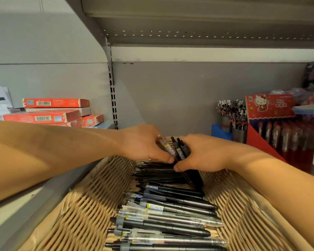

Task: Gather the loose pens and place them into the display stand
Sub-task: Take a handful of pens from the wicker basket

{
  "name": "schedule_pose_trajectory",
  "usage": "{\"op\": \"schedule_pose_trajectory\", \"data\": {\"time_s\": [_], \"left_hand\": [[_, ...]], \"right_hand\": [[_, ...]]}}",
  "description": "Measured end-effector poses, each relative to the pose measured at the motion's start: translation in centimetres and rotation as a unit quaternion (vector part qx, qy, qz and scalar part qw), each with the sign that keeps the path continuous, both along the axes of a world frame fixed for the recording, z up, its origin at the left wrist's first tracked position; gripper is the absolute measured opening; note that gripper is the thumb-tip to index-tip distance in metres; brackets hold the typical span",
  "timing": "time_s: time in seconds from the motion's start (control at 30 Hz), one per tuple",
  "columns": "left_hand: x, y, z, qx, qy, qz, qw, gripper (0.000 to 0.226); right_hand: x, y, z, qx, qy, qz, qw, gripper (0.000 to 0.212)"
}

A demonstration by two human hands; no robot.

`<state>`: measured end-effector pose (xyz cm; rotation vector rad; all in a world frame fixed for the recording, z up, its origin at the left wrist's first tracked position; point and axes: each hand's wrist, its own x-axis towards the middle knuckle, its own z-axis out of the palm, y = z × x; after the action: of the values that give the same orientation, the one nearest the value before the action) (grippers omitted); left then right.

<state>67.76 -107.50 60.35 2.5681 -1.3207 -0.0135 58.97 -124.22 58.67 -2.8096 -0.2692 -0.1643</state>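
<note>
While loose pens [163, 220] lie in rows at lower centre, wicker-lined display stand [76, 211]; mid-frame, left hand [143, 144] pinching clear pen [168, 147], right hand [203, 154] clasping black bundle [181, 149]; risk: crowded grips fumbling, bundle slipping, rows scattering.

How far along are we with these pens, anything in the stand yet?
Done: nothing I can confirm; the only stand in view, the red Hello Kitty display stand at right, holds red pens. In hand: the left hand and right hand together grip a bundle of black pens at the far end of the basket. Left: a long row of loose pens lies along the basket.
</note>
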Motion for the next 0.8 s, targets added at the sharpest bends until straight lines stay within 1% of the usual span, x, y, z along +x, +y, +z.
{"op": "schedule_pose_trajectory", "data": {"time_s": [0.07,0.17,0.2,0.23,0.37,0.43,0.5,0.53,0.6,0.67,0.73,0.8], "left_hand": [[0.0,-0.2,0.0,-0.016,-0.005,0.001,1.000,0.027],[0.0,-0.3,-0.1,-0.010,-0.013,0.000,1.000,0.025],[0.0,-0.3,-0.1,-0.012,-0.007,-0.003,1.000,0.025],[0.0,-0.2,-0.2,-0.015,0.004,-0.008,1.000,0.025],[-0.2,-0.3,-0.3,-0.013,0.080,-0.028,0.996,0.028],[-0.1,-0.2,-0.3,0.026,0.072,-0.031,0.997,0.026],[0.1,-0.1,-0.4,0.095,0.028,-0.021,0.995,0.020],[0.0,0.1,-0.5,0.132,0.009,-0.013,0.991,0.021],[-0.3,0.3,-0.7,0.198,-0.017,-0.013,0.980,0.033],[-0.8,0.3,-0.9,0.254,-0.027,-0.029,0.966,0.039],[-1.0,0.2,-1.2,0.301,-0.037,-0.045,0.952,0.042],[-1.0,0.2,-1.3,0.330,-0.055,-0.054,0.941,0.046]], "right_hand": [[-0.1,0.1,0.0,0.019,-0.004,0.011,1.000,0.025],[-0.2,0.3,0.1,0.027,0.003,0.014,1.000,0.042],[-0.2,0.4,0.1,0.021,0.007,0.011,1.000,0.043],[-0.2,0.4,0.1,0.015,0.010,0.006,1.000,0.041],[-0.3,0.6,0.1,-0.007,0.009,-0.002,1.000,0.021],[-0.3,0.6,0.2,0.001,-0.019,-0.001,1.000,0.016],[-0.3,0.5,0.2,0.020,-0.048,-0.005,0.999,0.016],[-0.2,0.4,0.3,0.029,-0.054,-0.007,0.998,0.014],[-0.1,0.4,0.2,0.032,-0.048,-0.007,0.998,0.010],[0.0,0.4,0.0,0.021,-0.038,-0.006,0.999,0.012],[0.1,0.4,0.0,0.018,-0.026,-0.004,1.000,0.016],[0.0,0.3,0.0,0.025,-0.013,0.006,1.000,0.013]]}}
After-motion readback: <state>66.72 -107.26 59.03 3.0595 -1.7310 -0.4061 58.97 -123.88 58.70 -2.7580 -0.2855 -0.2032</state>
